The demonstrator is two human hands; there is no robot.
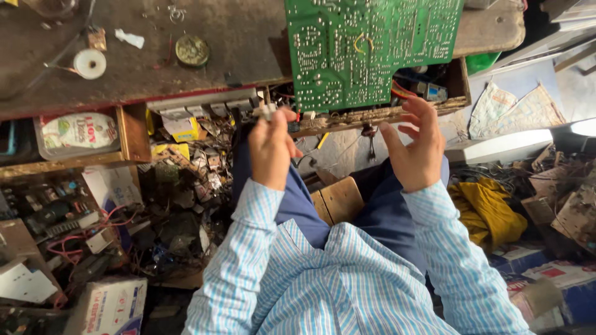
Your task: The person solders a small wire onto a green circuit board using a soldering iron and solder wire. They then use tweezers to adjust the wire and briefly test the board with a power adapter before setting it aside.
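Green and dotted with silver solder points, the circuit board [372,49] lies solder side up on the front edge of the table [236,37], part of it hanging over an open wooden drawer [385,113] below. Farthest left of the two, the left hand [271,149] is closed in a loose fist, and its grip pinches a small pale part [268,111] between thumb and fingertips; what the part is cannot be told at this size. That grip sits just below and to the left of the board's near left corner, close to it but not touching. To the right, the right hand [417,146] is open and empty, fingers spread and curled upward, its fingertips just under the board's near edge beside the drawer front; whether they touch the wood is unclear. The board's long side runs across the view from left to right, so it lies straight ahead of both hands and a little above them, with the right hand under its middle and the left hand off its corner. Of the two, the right fingertips look slightly nearer to the board's edge. Red and yellow wires [402,92] run from under the board into the drawer, just ahead of the right hand.
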